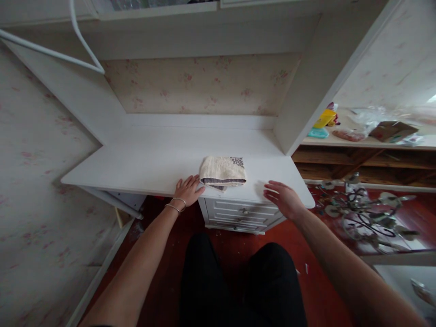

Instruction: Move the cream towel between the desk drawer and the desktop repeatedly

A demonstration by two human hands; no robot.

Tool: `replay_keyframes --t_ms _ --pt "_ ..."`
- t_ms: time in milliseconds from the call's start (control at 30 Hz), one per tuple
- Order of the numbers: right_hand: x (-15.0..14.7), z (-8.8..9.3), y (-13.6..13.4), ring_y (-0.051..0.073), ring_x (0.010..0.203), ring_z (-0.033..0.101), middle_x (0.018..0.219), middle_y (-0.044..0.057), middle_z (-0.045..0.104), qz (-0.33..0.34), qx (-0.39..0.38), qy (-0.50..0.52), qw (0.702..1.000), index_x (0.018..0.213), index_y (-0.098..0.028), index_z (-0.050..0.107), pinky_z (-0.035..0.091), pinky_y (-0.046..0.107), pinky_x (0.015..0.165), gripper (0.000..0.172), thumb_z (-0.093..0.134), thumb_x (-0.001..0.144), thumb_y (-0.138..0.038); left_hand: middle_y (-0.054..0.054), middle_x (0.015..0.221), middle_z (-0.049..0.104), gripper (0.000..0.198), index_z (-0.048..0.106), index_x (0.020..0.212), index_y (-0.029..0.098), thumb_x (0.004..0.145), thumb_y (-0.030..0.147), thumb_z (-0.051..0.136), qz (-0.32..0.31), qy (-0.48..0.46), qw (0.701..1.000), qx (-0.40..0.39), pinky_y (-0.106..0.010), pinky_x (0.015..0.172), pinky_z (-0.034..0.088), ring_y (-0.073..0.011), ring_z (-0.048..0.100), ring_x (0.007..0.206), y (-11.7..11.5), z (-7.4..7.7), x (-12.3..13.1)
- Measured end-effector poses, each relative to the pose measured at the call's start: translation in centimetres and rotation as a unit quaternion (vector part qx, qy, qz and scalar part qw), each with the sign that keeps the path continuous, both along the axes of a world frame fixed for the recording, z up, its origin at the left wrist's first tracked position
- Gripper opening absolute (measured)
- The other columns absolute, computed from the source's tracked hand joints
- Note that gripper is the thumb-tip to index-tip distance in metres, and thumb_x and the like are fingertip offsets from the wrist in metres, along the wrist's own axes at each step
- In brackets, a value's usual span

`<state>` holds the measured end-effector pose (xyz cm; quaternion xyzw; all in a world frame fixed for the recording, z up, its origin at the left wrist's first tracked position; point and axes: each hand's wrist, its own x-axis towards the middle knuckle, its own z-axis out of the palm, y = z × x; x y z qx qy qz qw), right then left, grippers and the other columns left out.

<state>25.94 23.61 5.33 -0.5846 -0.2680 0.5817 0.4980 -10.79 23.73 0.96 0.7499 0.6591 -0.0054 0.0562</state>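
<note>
A folded cream towel with a dark border and a dark scroll motif at its upper right corner lies near the front edge of the white desk. My left hand, a bangle on its wrist, rests open on the desk edge just left of the towel, thumb close to its lower left corner. Right of the towel and apart from it, my right hand hovers open over the desk, fingers stretched toward the towel. Neither hand holds anything.
Under the desk stands a white drawer cabinet. At right, a shelf holds a yellow item, a cardboard box and plastic bags; a chandelier lies on the red floor below. A white bent rod hangs at upper left.
</note>
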Motion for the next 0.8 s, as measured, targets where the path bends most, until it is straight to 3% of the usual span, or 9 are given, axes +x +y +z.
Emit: replay_keyframes --t_ms 67,133,167,267,333,400,467,800 --pt "4.6 -0.9 1.6 0.021 0.088 0.063 0.098 0.009 0.065 -0.066 0.033 -0.23 0.97 0.101 -0.017 0.061 0.052 0.039 0.088 0.022 0.06 0.079 -0.018 -0.003 0.158 0.026 0.062 0.034 0.146 0.028 0.094 0.06 0.02 0.0 0.002 1.0 -0.009 -0.054 0.115 0.013 -0.0235 0.02 0.145 0.1 0.0 0.0" --pt "8.4 -2.2 2.8 0.028 0.104 0.058 0.109 0.013 0.063 -0.021 0.028 -0.47 0.882 0.11 -0.017 0.062 0.043 0.047 0.096 0.031 0.059 0.08 -0.025 -0.004 0.158 0.025 0.063 0.033 0.147 0.028 0.094 0.06 0.02 0.002 0.004 1.0 -0.013 -0.054 0.115 0.012 -0.0236 0.019 0.145 0.2 -0.1 0.0" --pt "9.8 -3.0 3.0 0.031 0.108 0.055 0.116 0.018 0.059 0.011 0.01 -0.539 0.842 0.115 -0.015 0.061 0.042 0.051 0.096 0.037 0.059 0.081 -0.028 -0.004 0.158 0.025 0.063 0.033 0.147 0.027 0.094 0.06 0.02 0.002 0.005 1.0 -0.014 -0.054 0.115 0.012 -0.0234 0.019 0.145 0.2 -0.1 0.0" --pt "11.0 -5.2 2.1 0.036 0.124 0.043 0.13 0.02 0.051 0.088 0.02 -0.615 0.783 0.119 -0.016 0.059 0.036 0.056 0.099 0.038 0.056 0.084 -0.031 -0.004 0.158 0.025 0.064 0.031 0.148 0.026 0.095 0.06 0.019 0.0 0.01 1.0 -0.01 -0.054 0.115 0.013 -0.023 0.019 0.145 0.3 -0.2 0.1" --pt "10.1 -6.2 1.0 0.033 0.132 0.034 0.136 0.017 0.047 0.073 0.057 -0.653 0.751 0.122 -0.019 0.057 0.03 0.055 0.104 0.035 0.047 0.09 -0.031 -0.005 0.158 0.024 0.066 0.029 0.149 0.026 0.094 0.061 0.018 0.001 0.011 1.0 -0.017 -0.054 0.115 0.012 -0.0233 0.018 0.145 0.4 -0.1 0.1" --pt "9.1 -6.9 0.2 0.029 0.134 0.033 0.14 0.016 0.044 0.029 0.066 -0.691 0.719 0.128 -0.021 0.053 0.028 0.051 0.107 0.038 0.035 0.096 -0.031 -0.005 0.159 0.022 0.067 0.026 0.15 0.026 0.094 0.061 0.017 0.003 0.012 0.999 -0.032 -0.054 0.115 0.012 -0.0238 0.017 0.146 0.5 -0.1 0.1" --pt "8.7 -7.2 -0.2 0.027 0.131 0.037 0.143 0.014 0.042 -0.001 0.045 -0.698 0.715 0.132 -0.023 0.052 0.03 0.047 0.105 0.042 0.029 0.098 -0.034 -0.005 0.159 0.02 0.068 0.025 0.151 0.026 0.094 0.062 0.018 0.006 0.012 0.999 -0.046 -0.055 0.115 0.011 -0.0242 0.015 0.146 0.6 0.0 0.1" --pt "9.8 -8.0 -0.1 0.023 0.137 0.031 0.143 0.017 0.043 0.021 0.07 -0.704 0.706 0.137 -0.019 0.049 0.03 0.047 0.104 0.049 0.024 0.099 -0.036 -0.006 0.159 0.021 0.068 0.025 0.151 0.025 0.094 0.062 0.017 0.01 0.012 0.999 -0.038 -0.054 0.115 0.011 -0.024 0.016 0.146 0.6 -0.1 0.2"
